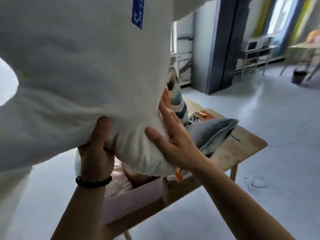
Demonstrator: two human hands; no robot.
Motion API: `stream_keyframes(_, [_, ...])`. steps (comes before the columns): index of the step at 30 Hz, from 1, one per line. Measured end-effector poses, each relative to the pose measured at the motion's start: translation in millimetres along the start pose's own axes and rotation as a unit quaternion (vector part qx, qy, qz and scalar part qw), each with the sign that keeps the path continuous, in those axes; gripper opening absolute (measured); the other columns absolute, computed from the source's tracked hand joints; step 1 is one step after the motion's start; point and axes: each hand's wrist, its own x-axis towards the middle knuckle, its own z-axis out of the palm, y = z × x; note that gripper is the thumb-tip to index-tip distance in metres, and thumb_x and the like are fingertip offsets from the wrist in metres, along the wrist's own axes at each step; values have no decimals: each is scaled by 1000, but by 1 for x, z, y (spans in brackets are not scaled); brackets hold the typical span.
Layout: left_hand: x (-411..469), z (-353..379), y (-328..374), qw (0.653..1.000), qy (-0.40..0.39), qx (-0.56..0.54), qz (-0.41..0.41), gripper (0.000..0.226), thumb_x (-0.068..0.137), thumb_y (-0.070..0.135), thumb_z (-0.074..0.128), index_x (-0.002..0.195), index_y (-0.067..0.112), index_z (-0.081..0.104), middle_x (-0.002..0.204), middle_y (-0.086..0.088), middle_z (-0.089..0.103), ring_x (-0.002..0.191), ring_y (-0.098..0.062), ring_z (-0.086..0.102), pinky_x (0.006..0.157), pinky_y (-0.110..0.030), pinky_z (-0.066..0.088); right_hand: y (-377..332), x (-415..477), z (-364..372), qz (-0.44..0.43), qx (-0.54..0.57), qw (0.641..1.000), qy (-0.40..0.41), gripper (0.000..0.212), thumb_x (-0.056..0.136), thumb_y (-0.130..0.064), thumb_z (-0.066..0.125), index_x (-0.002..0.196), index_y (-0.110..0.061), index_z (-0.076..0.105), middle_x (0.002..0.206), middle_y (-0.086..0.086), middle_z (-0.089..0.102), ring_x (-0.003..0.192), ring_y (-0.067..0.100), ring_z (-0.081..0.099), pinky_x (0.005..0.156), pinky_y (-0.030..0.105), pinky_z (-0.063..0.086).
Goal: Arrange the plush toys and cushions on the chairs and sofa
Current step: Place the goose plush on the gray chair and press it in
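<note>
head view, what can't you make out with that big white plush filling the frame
Head view:
White plush: cut off by the top and left edges, so its whole shape is unclear.
Striped toy: mostly hidden behind the white plush.
Left hand: fingers hidden behind the plush.
Far shelves: contents blurred.

The plush toy (78,75) is matt cloth, the table (245,144) smooth wood.

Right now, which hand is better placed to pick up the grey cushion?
The right hand: it only presses flat on the white plush, and the grey cushion lies just beyond it. The left hand grips the plush.
</note>
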Motion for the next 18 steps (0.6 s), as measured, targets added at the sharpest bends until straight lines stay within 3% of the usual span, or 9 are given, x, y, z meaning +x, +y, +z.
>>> stream_keyframes(4, [-31, 94, -45, 990, -106, -75, -58, 69, 72, 55, 84, 131, 26, 60, 156, -18, 41, 144, -40, 39, 117, -63, 30, 28, -65, -83, 68, -62, 987, 130, 71, 99, -55, 52, 161, -34, 23, 161, -14, 36, 146, 4, 36, 119, 39, 35])
stream_keyframes(6, [-53, 149, -68, 979, -147, -108, -86, 64, 76, 51, 82, 132, 26, 63, 153, -11, 48, 143, -34, 44, 116, -58, 35, 44, -104, -125, 118, -80, 973, 182, 71, 98, -57, 51, 160, -35, 25, 160, -14, 38, 146, 9, 38, 118, 43, 37])
stream_keyframes(11, [-129, 284, -119, 945, -250, -131, -164, 55, 82, 44, 75, 131, 22, 63, 146, 0, 57, 137, -20, 53, 110, -37, 46, 84, -206, -221, 204, -62, 923, 321, 63, 97, -42, 61, 152, -49, 30, 148, -24, 47, 133, -9, 46, 108, 13, 38])
stream_keyframes(14, [-177, 358, -159, 925, -272, -150, -218, 53, 76, 46, 82, 123, 27, 69, 146, -1, 58, 137, -22, 52, 113, -43, 42, 120, -260, -277, 255, -57, 895, 362, 65, 98, -41, 62, 154, -46, 30, 150, -27, 46, 134, -9, 45, 110, 16, 38])
stream_keyframes(18, [-244, 454, -222, 905, -291, -135, -279, 62, 76, 48, 82, 129, 20, 67, 145, 0, 59, 137, -22, 53, 116, -49, 37, 166, -327, -363, 312, -57, 865, 389, 63, 99, -38, 62, 141, -64, 23, 135, -46, 41, 126, -20, 44, 101, 3, 34])
